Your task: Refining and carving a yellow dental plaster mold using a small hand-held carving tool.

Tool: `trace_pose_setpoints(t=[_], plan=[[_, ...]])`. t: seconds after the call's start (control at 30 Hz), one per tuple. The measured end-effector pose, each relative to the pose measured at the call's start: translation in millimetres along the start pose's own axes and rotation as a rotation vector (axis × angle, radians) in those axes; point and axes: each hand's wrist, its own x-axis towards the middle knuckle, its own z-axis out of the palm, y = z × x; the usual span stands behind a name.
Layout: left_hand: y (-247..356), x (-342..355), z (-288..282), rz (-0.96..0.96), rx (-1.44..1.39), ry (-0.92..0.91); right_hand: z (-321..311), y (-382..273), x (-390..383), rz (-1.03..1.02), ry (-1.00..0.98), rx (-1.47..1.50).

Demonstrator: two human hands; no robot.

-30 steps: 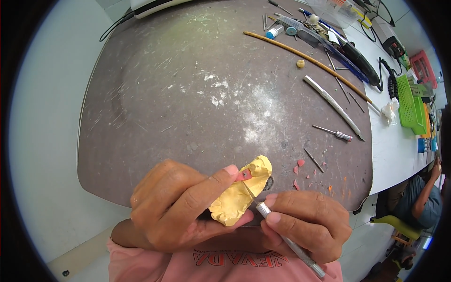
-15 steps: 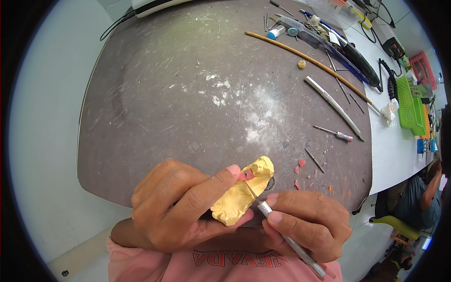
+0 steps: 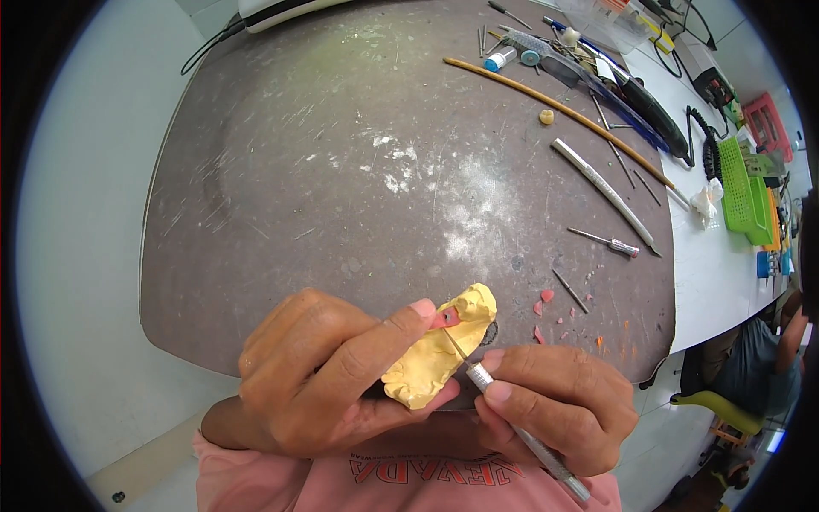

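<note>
A yellow dental plaster cast (image 3: 426,367) is gripped in my left hand (image 3: 320,371), above the near edge of the table. Set in the cast is a pink piece (image 3: 446,318) with a small dark hole; my left index fingertip presses at its left side. My right hand (image 3: 563,405) pinches a metal carving tool (image 3: 542,452) with a knurled grip and a thin tip. That tip reaches onto the cast, just below the pink piece; whether it touches is hard to make out. My left palm and the underside of the cast are hidden.
Pink scraps (image 3: 546,296) and a thin metal bur (image 3: 570,291) lie right of the cast. Farther right are a small screwdriver (image 3: 610,243), a silver knife (image 3: 601,192), a long wooden stick (image 3: 546,98) and a tooth-like crown (image 3: 547,117). A green basket (image 3: 740,192) stands beyond. Someone sits at far right.
Almost nothing differs. The carving tool and my right hand have shifted very slightly left; my left hand keeps its hold on the cast.
</note>
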Motion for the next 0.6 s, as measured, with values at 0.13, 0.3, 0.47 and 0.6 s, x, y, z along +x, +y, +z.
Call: trace_pose_setpoints(t=[0.13,0.3,0.47,0.6], plan=[[0.4,0.3,-0.8,-0.003,0.000,-0.010,0.7,0.0,-0.3,-0.005,0.012,0.008],[0.7,-0.4,-0.9,-0.006,0.000,-0.011,0.8,-0.8,-0.4,-0.003,0.006,-0.002],[-0.4,-0.1,-0.3,0.004,-0.001,-0.007,0.6,0.1,-1.4,-0.006,0.018,0.002],[-0.8,0.0,-0.3,0.011,0.002,-0.013,4.9,-0.3,2.0,-0.015,0.073,0.022]])
